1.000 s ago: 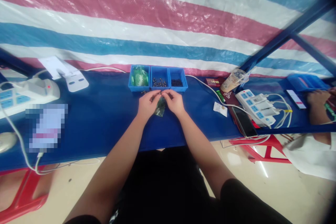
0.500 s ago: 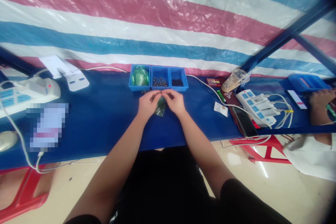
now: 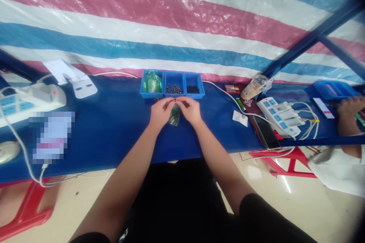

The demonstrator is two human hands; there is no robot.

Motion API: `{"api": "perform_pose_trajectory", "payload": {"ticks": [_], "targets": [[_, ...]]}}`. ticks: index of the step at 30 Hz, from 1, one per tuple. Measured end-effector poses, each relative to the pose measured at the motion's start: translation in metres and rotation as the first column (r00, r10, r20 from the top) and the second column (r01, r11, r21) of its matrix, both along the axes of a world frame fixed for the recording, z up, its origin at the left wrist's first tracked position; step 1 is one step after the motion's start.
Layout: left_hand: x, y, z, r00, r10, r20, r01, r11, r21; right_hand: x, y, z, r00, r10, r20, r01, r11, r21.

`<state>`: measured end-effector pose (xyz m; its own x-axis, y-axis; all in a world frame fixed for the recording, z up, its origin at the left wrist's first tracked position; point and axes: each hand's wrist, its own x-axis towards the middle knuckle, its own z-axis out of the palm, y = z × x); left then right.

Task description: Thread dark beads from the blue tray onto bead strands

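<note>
My left hand point(image 3: 162, 112) and my right hand point(image 3: 189, 110) meet fingertip to fingertip in the middle of the blue table. Both are closed in a pinch at the top of a small green plastic bag point(image 3: 174, 117), which hangs between them toward me. Whether a tiny part is also between the fingertips I cannot make out. Just beyond are three joined blue bins: the left bin point(image 3: 142, 90) holds green plastic bags point(image 3: 153, 82), the middle one small metallic parts point(image 3: 173, 89), the right one small black parts point(image 3: 193, 89). A few tiny pieces lie near my left knuckles.
To the right are a plastic drink cup point(image 3: 254, 87), a white packet point(image 3: 240, 118), a dark phone point(image 3: 266, 133) and a power strip point(image 3: 278, 115) with cables. Another person's hand point(image 3: 350, 108) is at the far right. Leftward are a white stand point(image 3: 82, 85) and another power strip point(image 3: 34, 100).
Almost nothing differs. My hands keep the same pinch on the green bag, and the view has shifted very slightly.
</note>
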<state>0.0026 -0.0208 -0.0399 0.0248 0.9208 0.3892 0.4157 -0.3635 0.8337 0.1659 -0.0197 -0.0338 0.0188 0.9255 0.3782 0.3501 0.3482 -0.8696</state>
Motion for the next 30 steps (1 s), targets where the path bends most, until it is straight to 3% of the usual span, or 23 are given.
{"api": "perform_pose_trajectory", "payload": {"ticks": [30], "targets": [[0.0003, 0.0014, -0.0035, 1.000, -0.017, 0.010, 0.017, 1.000, -0.016, 0.0020, 0.0012, -0.0010, 0.999, 0.035, 0.030, -0.034, 0.999, -0.013]]}}
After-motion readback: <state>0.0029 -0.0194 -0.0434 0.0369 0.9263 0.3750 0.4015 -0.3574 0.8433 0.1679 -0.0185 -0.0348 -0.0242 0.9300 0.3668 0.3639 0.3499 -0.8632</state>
